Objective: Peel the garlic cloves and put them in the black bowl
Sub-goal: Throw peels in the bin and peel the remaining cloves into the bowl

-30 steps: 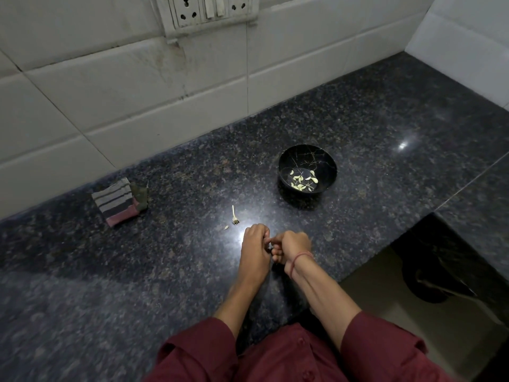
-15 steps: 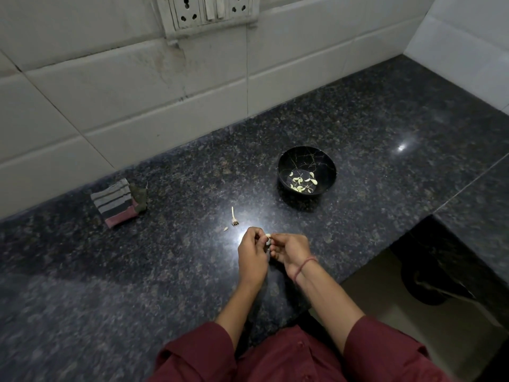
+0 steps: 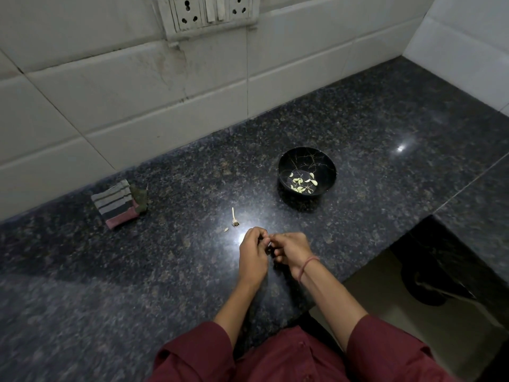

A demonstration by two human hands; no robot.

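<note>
My left hand (image 3: 252,250) and my right hand (image 3: 290,250) meet fingertip to fingertip just above the dark granite counter (image 3: 371,128). Between them they pinch a small pale garlic clove (image 3: 270,245), mostly hidden by the fingers. A red thread circles my right wrist. The black bowl (image 3: 325,164) stands beyond and to the right of my hands, with several peeled pale cloves (image 3: 301,183) lying in its bottom. A bare garlic stem (image 3: 234,217) and a small scrap of skin (image 3: 225,230) lie on the counter just left of my hands.
A folded striped cloth (image 3: 117,204) lies to the left near the white tiled wall (image 3: 137,86). A socket panel (image 3: 209,12) sits on the wall above. The counter ends at a cut-out edge on the right, with floor and a dark object (image 3: 429,285) below.
My hands have stayed close together in the same spot, with the fingers shifting slightly around the clove. The bowl and stem have not moved.
</note>
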